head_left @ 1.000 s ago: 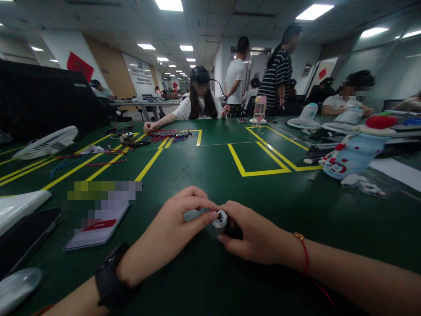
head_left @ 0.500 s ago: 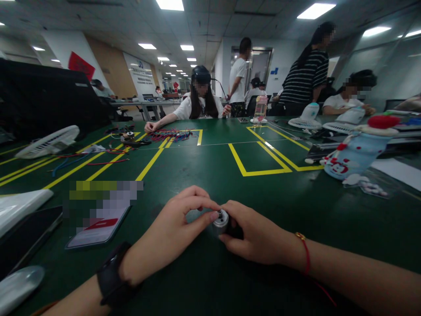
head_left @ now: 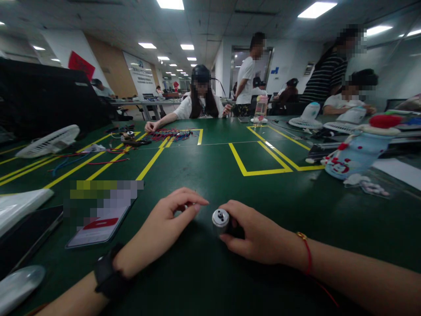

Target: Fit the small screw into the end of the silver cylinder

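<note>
An open office is doubling as a workshop: ceiling lights (head_left: 170,4) are shining in rows, a lettered sign (head_left: 140,74) is hanging on the wall (head_left: 107,57), people (head_left: 201,105) are sitting at a green worktop (head_left: 283,206), and loose wires (head_left: 171,135) and small fans (head_left: 307,118) are sharing it with strips of yellow tape (head_left: 267,173).

cylinder (head_left: 220,220): smooth, shiny metal | table (head_left: 200,169): smooth, faint sheen | yellow tape (head_left: 266,171): glossy in spots | wristband (head_left: 107,272): matt black | fan (head_left: 49,142): slotted white plastic
</note>
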{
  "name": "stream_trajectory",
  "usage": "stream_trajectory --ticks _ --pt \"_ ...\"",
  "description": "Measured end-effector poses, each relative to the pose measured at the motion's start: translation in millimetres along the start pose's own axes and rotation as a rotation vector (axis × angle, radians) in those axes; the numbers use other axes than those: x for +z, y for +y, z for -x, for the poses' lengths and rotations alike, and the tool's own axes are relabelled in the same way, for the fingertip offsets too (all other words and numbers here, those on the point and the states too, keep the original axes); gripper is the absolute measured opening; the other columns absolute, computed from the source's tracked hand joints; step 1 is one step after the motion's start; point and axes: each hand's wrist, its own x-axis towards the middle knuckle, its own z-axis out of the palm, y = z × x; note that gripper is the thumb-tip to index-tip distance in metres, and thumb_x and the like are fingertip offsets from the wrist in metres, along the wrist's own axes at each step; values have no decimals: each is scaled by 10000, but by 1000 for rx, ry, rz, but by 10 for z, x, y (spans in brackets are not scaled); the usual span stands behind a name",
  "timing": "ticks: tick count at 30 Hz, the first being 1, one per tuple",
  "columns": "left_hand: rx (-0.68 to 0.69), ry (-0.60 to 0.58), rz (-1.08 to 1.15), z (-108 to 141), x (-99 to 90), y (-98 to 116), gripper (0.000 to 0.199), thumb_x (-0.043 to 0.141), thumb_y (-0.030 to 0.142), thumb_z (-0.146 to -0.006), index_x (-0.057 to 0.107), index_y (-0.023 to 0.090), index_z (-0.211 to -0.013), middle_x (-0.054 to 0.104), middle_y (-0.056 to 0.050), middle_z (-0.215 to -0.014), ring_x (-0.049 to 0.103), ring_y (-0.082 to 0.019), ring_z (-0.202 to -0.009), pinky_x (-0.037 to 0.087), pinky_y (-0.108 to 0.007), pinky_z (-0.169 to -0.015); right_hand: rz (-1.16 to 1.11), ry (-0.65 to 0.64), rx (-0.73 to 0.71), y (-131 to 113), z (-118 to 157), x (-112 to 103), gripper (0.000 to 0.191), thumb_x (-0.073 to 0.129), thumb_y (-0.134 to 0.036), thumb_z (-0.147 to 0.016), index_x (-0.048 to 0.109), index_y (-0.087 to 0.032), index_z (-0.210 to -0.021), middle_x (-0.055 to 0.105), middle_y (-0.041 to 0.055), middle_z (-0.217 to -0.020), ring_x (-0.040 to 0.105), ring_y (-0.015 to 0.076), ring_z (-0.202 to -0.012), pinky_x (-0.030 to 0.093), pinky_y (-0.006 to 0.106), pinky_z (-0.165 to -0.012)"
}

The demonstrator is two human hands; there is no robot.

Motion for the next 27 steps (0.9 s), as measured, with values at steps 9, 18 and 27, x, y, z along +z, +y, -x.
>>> stream_trajectory --ticks 9,18,27 --pt "-271 55 155 -34 -1 -262 199 548 327 -893 672 225 -1010 623 12 -810 577 -174 -780 423 -283 -725 1 -4 14 12 0 -4 277 632 -209 -798 539 -186 -1058 557 35 -967 495 165 -802 416 301 -702" --pt "-274 82 240 -19 4 -314 181 544 321 -902 655 233 -1015 611 17 -839 569 -162 -799 420 -279 -747 -1 -5 13 13 6 -7 285 639 -204 -796 542 -189 -1064 564 37 -968 503 168 -806 415 304 -711" --pt "-282 56 205 12 4 -259 166 558 337 -893 632 234 -999 607 19 -841 554 -170 -813 405 -273 -724 -4 -9 22 21 5 -3 284 635 -212 -803 541 -192 -1071 564 39 -962 499 168 -787 413 306 -691"
